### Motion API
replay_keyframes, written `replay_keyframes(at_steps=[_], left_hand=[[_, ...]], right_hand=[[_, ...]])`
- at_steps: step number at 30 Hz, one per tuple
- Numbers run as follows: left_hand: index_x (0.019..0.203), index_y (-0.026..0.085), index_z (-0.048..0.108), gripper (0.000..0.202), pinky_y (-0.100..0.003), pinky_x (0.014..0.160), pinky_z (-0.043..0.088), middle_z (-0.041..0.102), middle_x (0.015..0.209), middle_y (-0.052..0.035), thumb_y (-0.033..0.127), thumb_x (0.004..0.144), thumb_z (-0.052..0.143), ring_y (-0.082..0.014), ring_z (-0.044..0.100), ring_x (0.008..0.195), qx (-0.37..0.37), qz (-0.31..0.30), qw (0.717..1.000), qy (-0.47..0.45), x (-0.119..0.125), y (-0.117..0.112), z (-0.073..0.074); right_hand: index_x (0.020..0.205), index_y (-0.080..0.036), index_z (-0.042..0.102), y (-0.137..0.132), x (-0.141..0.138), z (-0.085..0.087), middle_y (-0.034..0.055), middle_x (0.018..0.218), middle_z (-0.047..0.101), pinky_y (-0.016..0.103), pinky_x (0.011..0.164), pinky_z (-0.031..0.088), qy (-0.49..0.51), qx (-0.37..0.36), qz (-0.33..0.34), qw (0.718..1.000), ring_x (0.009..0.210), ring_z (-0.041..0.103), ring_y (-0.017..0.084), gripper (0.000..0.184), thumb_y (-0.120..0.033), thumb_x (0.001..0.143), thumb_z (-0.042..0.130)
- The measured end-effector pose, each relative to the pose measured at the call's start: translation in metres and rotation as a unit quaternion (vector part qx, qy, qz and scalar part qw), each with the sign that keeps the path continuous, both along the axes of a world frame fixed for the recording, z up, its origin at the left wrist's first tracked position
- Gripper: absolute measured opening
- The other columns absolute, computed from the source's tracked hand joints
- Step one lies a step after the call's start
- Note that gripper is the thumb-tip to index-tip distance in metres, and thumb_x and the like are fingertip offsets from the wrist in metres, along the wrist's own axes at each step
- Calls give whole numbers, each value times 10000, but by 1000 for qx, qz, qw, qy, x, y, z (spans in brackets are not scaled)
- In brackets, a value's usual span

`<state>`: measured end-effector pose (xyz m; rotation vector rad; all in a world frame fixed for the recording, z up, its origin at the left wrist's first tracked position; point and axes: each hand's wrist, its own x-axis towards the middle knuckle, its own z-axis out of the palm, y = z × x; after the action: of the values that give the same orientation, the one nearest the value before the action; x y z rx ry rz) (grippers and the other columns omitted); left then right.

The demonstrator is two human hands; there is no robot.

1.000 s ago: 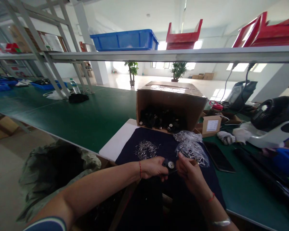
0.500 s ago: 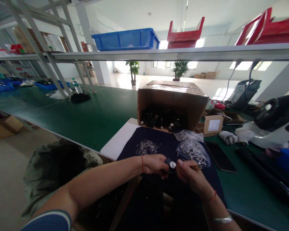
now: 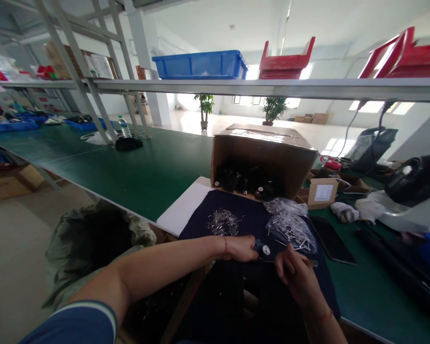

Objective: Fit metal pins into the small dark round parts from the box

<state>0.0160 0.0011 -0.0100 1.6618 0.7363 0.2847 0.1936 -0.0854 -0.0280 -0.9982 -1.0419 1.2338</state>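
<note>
Head view: your left fingers pinch a black, silver-disced part, your right fingers an amber handle; beyond them, a box holds black pieces, a bag pins.

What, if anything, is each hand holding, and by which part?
The left hand grips a black part beside its silver disc. The right hand seems to hold a tool by its handle.
</note>
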Motion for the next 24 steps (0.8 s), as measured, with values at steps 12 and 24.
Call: replay_keyframes(at_steps=[12, 24], left_hand=[[683, 219, 478, 217, -330, 767, 401, 569, 742, -24, 138, 649, 676, -222, 544, 787, 68, 66, 993, 71, -13, -8, 10], [779, 204, 548, 426, -221, 489, 292, 597, 682, 17, 458, 579, 825, -100, 478, 507, -293, 355, 886, -54, -156, -105, -157]], right_hand=[[540, -233, 297, 3, 5, 9, -68, 447, 374, 233, 426, 341, 53, -11, -27, 998, 376, 307, 72, 615, -638, 856, 635], [1066, -239, 728, 130, 14, 78, 73, 882, 706, 407, 841, 483, -557, -60, -156, 814, 973, 656, 307, 286, -446, 876, 678]])
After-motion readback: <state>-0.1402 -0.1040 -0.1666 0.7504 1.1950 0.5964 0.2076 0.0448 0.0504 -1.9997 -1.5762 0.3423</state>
